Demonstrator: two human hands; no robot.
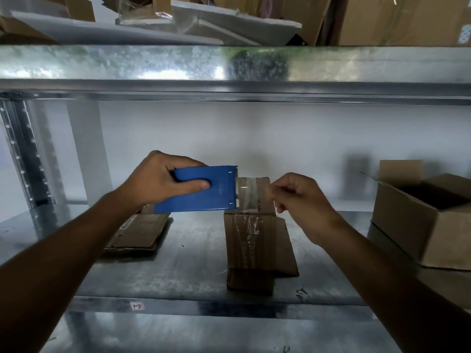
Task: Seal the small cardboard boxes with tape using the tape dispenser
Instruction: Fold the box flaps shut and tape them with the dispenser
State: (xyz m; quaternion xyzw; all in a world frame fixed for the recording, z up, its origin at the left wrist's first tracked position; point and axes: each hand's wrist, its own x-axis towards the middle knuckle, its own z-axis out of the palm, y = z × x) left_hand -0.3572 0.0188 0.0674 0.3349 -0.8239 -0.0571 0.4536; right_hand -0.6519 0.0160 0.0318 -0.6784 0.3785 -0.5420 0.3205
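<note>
Tape dispenser (201,189), frame centre: gripped by left hand (163,180); right hand (298,200) pinched its tape (251,197) above small box (260,240).

Left hand (158,182) grips blue tape dispenser (201,189) above metal shelf (198,250). Right hand (298,200) pinches clear tape (251,197) pulled from dispenser's toothed end, over small cardboard box (260,248) with old tape on top. Flattened carton (137,233) at left, open box (420,217) at right. Cardboard stacked on upper shelf (229,64).
</note>
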